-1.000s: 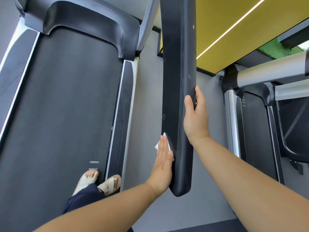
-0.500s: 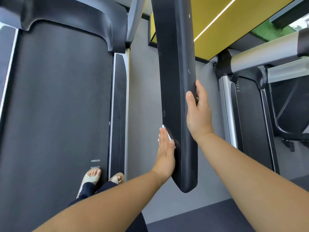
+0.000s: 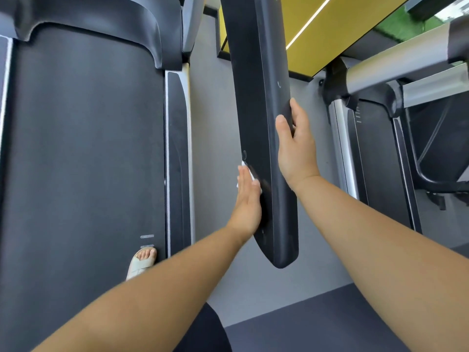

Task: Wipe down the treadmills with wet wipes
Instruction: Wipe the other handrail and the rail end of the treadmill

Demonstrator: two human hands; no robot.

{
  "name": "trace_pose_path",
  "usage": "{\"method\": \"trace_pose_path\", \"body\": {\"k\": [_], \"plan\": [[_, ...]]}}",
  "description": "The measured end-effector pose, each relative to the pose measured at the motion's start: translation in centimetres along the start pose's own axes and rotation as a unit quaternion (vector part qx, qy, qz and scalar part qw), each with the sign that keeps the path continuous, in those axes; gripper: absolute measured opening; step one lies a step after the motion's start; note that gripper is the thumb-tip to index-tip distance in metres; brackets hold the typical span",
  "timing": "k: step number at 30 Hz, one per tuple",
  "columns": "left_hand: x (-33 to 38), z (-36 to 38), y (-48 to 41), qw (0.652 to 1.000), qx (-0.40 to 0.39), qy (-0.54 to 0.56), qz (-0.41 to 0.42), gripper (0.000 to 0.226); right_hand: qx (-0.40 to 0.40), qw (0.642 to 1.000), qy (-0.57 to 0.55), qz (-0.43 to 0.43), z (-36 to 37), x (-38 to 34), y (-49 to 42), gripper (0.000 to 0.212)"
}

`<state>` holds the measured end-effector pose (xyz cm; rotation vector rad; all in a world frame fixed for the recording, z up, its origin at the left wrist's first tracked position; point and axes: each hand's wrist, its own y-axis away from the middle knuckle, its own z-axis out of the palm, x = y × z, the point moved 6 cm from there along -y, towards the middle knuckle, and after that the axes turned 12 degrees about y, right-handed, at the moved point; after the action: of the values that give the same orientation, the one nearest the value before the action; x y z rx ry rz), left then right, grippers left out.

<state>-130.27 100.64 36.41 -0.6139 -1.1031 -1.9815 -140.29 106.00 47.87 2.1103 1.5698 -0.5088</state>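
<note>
Treadmill belt (image 3: pixel 83 174): dark and bare on the left. Nothing on it has changed, and no wipe touches it.
Sandalled foot (image 3: pixel 142 261): one foot shows at the belt's right edge. A second ago two showed there, so the stance or the view has shifted a little.
Left hand (image 3: pixel 247 201): flat with straight fingers, it presses the wipe against the handrail's left face. It has crept up the face since a second ago.
Wet wipe (image 3: pixel 250 172): a white corner peeks out past the fingertips, now just below the small round mark on the rail. Earlier it sat clearly lower.
Handrail (image 3: pixel 256 85): the black padded bar runs from the top of the view down to its rounded end. I judge the lower left face as wiped, with the upper length still to do.
Right hand (image 3: pixel 295 146): clamped on the rail's right edge, thumb on the front and fingers curled behind. The grip sits at the same spot as before, steadying the bar.
Hands: well apart, on opposite sides of the rail.
Neighbouring treadmill (image 3: pixel 380 161): on the right, untouched. It probably comes later.
</note>
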Motion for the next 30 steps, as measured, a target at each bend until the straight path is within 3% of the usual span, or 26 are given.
{"method": "trace_pose_path", "body": {"k": [8,14,20,26,30], "plan": [[-3.5,1.1,5.4,0.998,-0.054,-0.023,0.020,0.062,-0.021,0.999,0.032,0.003,0.2,0.3,1.1,0.050],[-1.3,0.3,2.8,0.998,-0.048,-0.046,0.024,0.061,-0.067,0.996,0.053,-0.026,0.2,2.6,6.1,0.054],[-2.8,0.5,5.2,0.995,-0.066,-0.067,0.041,0.055,-0.011,0.997,0.073,-0.028,0.1,3.2,7.5,0.050],[-1.6,0.5,3.4,0.997,-0.032,-0.053,0.039,0.054,-0.006,0.998,0.061,-0.031,0.2,3.6,7.4,0.050],[-2.3,0.4,3.8,0.996,-0.054,-0.047,0.048,0.055,-0.009,0.998,0.054,-0.033,0.3,3.8,7.4,0.049]]}}
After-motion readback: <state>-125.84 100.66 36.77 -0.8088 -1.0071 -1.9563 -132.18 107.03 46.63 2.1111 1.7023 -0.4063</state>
